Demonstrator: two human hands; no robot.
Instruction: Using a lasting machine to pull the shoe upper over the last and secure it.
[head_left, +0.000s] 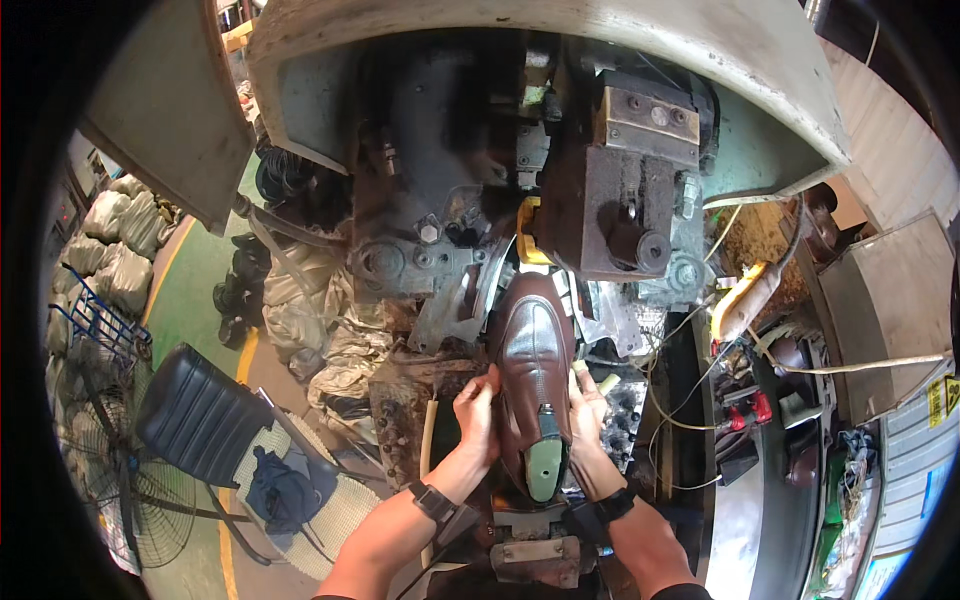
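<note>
A brown leather shoe upper [530, 345] sits on a green shoe last [544, 468], its toe pointing away from me into a dark machine [440, 170]. My left hand [478, 412] presses its fingers against the shoe's left side. Along the opposite side, my right hand [587, 405] grips it, thumb towards the top. Metal plates [465, 305] flank the toe, and a yellow part [530, 228] stands just beyond it. The underside of the shoe and some of my fingertips are hidden.
A black-backed chair [195, 415] with blue cloth [285, 490] stands at left, near a floor fan [140, 490]. A yellow hand-held control [738, 305] hangs at right among cables. Pale sacks [120, 235] are heaped at far left. A pale metal hood [560, 20] arches over the machine.
</note>
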